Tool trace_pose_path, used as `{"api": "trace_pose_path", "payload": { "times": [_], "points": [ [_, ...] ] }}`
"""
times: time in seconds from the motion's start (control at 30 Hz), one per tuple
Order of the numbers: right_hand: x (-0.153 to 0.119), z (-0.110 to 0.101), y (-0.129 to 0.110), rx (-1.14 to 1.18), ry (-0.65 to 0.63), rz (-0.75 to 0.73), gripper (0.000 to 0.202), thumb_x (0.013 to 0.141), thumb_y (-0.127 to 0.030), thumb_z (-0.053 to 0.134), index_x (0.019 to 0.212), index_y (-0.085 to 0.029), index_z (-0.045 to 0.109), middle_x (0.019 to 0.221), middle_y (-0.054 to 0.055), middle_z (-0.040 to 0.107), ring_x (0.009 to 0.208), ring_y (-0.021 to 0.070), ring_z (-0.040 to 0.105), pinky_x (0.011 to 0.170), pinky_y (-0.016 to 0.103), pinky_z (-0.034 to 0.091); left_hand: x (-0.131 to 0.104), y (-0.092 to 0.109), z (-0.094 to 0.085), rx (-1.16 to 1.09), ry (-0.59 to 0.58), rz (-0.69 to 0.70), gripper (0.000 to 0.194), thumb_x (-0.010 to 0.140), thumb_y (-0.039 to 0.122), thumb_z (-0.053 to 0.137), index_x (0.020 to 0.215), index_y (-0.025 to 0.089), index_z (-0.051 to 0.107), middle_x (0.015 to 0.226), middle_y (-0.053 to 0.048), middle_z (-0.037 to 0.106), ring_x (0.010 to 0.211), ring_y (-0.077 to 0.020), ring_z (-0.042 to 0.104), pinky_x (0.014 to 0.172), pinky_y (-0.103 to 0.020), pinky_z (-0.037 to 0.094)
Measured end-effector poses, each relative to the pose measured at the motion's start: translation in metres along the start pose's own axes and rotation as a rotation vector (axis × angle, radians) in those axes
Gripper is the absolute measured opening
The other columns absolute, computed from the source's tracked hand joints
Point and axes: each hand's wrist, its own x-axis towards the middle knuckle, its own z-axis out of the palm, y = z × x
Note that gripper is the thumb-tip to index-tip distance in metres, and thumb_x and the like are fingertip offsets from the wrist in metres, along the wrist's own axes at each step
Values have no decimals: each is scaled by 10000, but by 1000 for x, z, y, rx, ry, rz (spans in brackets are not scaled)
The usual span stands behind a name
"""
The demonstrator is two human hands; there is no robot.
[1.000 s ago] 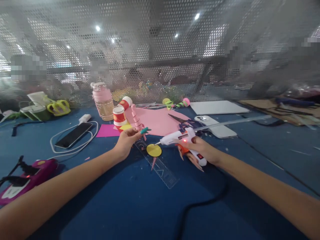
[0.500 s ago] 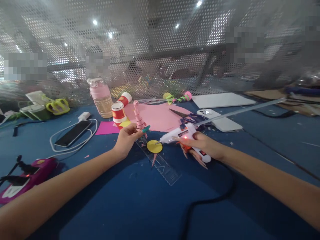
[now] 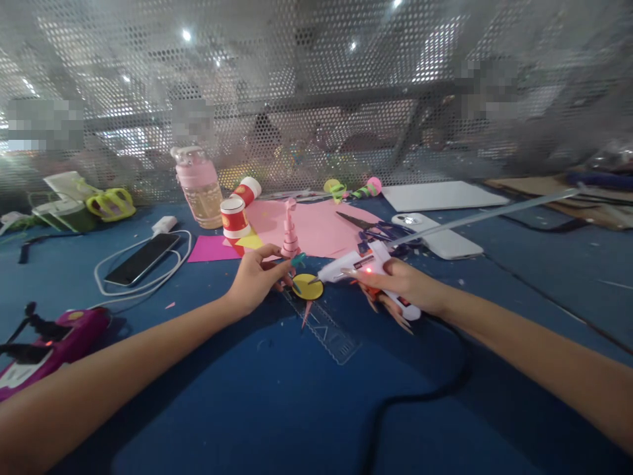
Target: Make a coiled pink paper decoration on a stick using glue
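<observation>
My left hand (image 3: 257, 277) is closed around the lower end of a pink paper-wrapped stick (image 3: 290, 227), which stands nearly upright. Long teal and dark nails show at its fingertips, one reaching the left edge of a yellow paper disc (image 3: 309, 289). In my right hand (image 3: 410, 287) is a white hot glue gun (image 3: 349, 265) with a lit red light. Its nozzle points left and meets the top of the disc, or hovers just over it; I cannot tell which. Beneath lies a clear plastic ruler (image 3: 329, 333) and a small pink paper sliver (image 3: 307, 315).
Pink paper (image 3: 316, 227), scissors (image 3: 359, 221) and a white phone (image 3: 440, 237) lie beyond my hands. Red-and-white paper cups (image 3: 235, 219) stand near a pink-capped bottle (image 3: 200, 188). At left are a black phone (image 3: 143, 258) and a purple power strip (image 3: 74, 333). A black cord (image 3: 405, 400) runs in front.
My left hand has moved right with the pink stick, which is now more upright, and its fingertips have come to the disc's edge. The glue gun has hardly moved.
</observation>
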Motion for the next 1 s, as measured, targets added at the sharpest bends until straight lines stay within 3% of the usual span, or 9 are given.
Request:
{"api": "trace_pose_path", "payload": {
  "times": [0.63, 1.0],
  "points": [
    [1, -1, 0, -19, 17, -9, 454, 669, -561, 578, 427, -194, 463, 269, -27, 408, 207, 64, 348, 245, 217, 180, 2, -4, -1, 103, 1, 8, 157, 657, 243, 645, 740, 155, 545, 579, 7, 627, 458, -94, 610, 434, -168, 454],
    [-1, -1, 1, 36, -3, 21, 401, 701, -504, 588, 502, -164, 513, 307, -37, 435, 241, 65, 389, 270, 202, 264, 1, -4, -1, 135, 6, -17, 147, 653, 213, 634, 730, 152, 525, 549, 21, 610, 443, -93, 598, 434, -176, 451]
  ]
}}
